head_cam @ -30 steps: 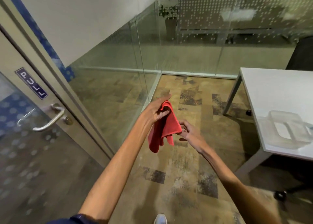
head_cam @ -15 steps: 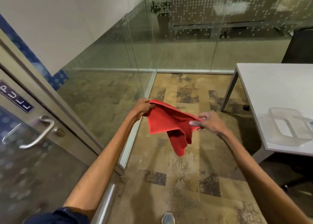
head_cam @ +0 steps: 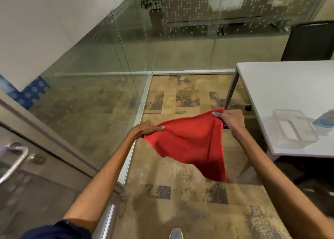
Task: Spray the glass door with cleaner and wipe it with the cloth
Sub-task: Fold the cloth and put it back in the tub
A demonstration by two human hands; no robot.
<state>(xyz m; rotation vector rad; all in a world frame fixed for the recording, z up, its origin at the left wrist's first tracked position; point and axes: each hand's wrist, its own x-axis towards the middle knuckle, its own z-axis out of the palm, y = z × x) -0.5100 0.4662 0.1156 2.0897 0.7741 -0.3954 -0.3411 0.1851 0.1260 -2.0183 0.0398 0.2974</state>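
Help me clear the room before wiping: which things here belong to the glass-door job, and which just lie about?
Job: red cloth, pinched by left hand and right hand; glass door.
Lying about: clear container on white table; black chair; potted plant.

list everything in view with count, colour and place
cloth: one, red, spread between both hands, centre
glass door: one, dotted frosting, far left
door handle: one, silver, on the door
glass partitions: several, clear, left and back
table: one, white, right
plastic container: one, clear, on the table
blue-tinted object: one, table's right edge, cut off, unidentifiable
office chair: one, black, behind the table
potted plant: one, green, beyond the back glass
carpet: one, tan with dark patches, floor
shoe: one, pale, bottom edge
sleeve: one, dark blue, left arm
left hand: one, grip on the cloth's left corner
right hand: one, grip on the cloth's right corner
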